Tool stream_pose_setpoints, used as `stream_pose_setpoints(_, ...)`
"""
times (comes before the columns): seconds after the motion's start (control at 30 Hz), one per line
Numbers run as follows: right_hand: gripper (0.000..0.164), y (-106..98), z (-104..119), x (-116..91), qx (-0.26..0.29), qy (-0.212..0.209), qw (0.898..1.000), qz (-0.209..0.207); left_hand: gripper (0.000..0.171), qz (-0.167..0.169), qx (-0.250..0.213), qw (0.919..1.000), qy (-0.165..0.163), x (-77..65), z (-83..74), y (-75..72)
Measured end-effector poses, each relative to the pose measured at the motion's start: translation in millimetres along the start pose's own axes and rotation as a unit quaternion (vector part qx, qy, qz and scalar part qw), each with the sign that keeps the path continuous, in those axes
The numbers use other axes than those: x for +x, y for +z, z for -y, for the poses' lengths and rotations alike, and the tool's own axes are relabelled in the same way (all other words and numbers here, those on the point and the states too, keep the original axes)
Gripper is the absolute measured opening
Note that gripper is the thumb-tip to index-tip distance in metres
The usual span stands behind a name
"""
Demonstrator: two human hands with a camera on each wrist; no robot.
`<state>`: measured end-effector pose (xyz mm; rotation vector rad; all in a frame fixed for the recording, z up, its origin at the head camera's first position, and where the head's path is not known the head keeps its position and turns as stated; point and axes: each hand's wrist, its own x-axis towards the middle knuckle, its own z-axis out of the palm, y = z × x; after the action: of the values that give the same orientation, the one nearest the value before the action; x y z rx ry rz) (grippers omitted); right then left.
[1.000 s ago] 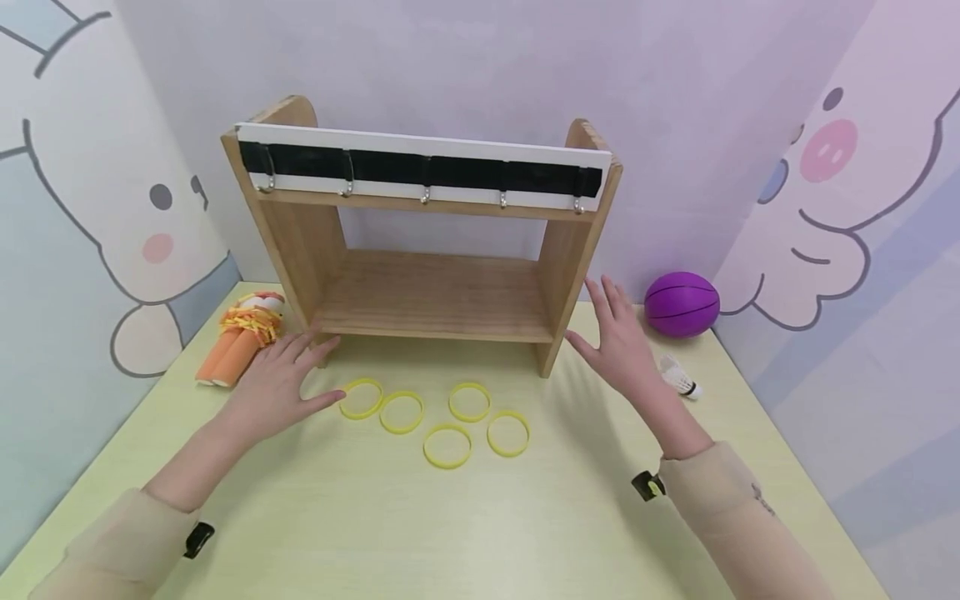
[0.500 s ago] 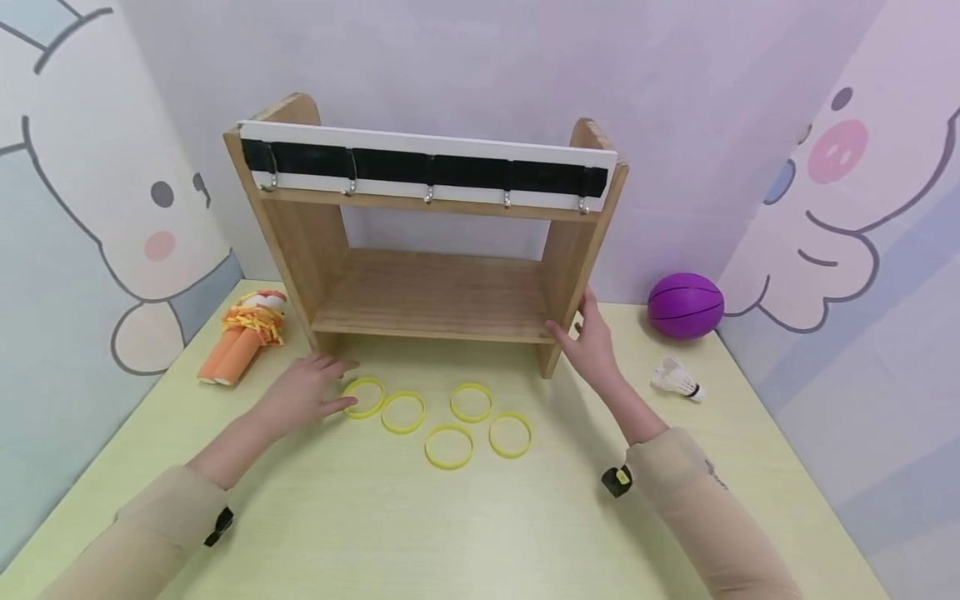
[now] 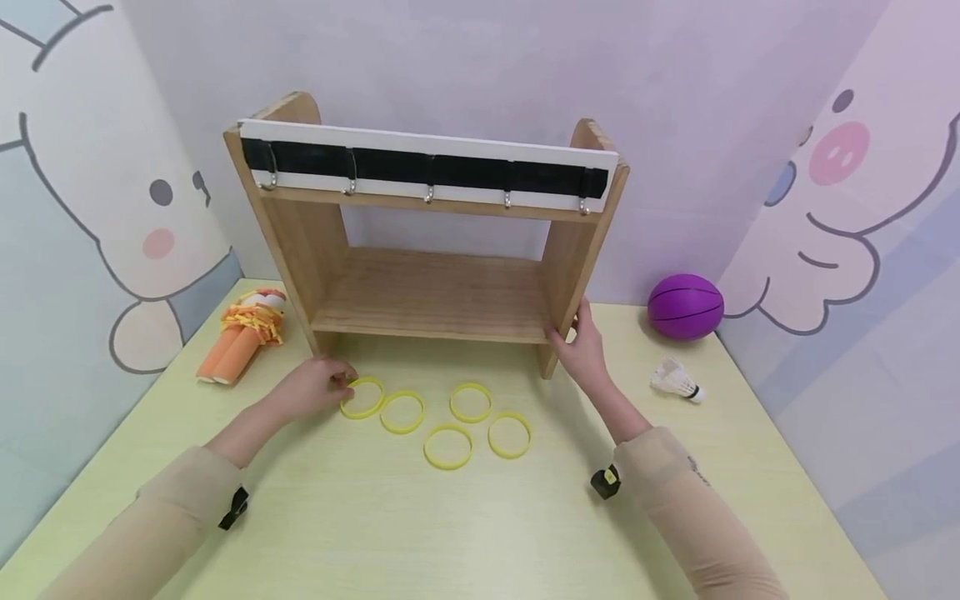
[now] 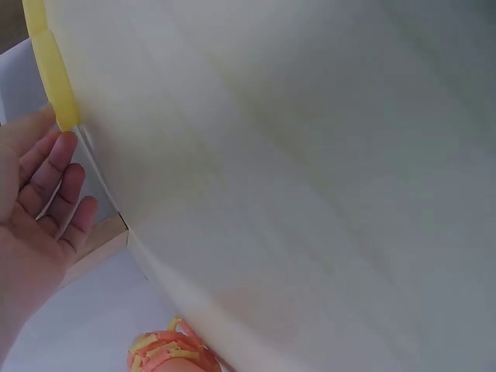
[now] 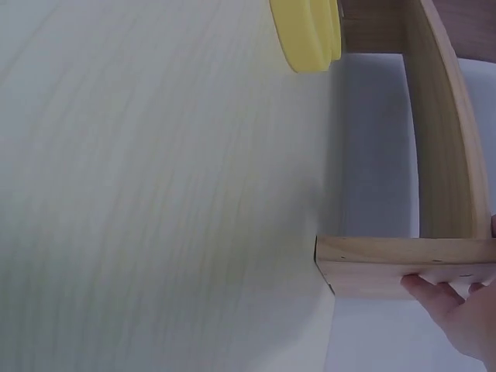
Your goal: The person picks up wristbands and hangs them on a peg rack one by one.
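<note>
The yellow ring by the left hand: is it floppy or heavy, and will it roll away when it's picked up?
The yellow ring is probably light, because its band looks thin. It's likely fairly stiff, since it holds a round shape. Lying flat on the table, it'd probably slide, not roll.

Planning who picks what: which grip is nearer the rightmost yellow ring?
Right. The right grip holds the wooden shelf by its right side, behind and right of the rightmost yellow ring. The left grip is farther, at the leftmost yellow ring.
</note>
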<state>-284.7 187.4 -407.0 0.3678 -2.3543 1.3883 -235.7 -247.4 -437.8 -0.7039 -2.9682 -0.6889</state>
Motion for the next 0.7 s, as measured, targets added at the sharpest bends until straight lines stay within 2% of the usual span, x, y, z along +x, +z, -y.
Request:
stream_pose_setpoints(0.17, 0.071, 0.4, 1.7, -3.0, 0.015, -0.008, 1.0, 0.011, 0.01, 0.016, -0.016, 0.9996, -0.018, 1.2, 4.1, 0.3)
stream_pose_setpoints(0.37, 0.068, -5.0, 26.7, -11.1, 0.034, -0.017, 0.999, 0.012, 0.006, 0.015, -0.028, 0.9991, -0.029, 3.8, 1.5, -1.3)
stream_pose_setpoints(0.5, 0.068, -5.9, 31.5, -13.2, 0.037, -0.011, 0.999, 0.015, 0.004, 0.008, -0.041, 0.9985, -0.034, 4.8, -3.2, -3.5)
stream_pose_setpoints(0.7, 0.068, -5.3, 29.7, -12.6, 0.035, -0.01, 0.999, 0.015, 0.003, -0.02, -0.048, 0.9985, -0.018, 6.0, -11.1, -10.2)
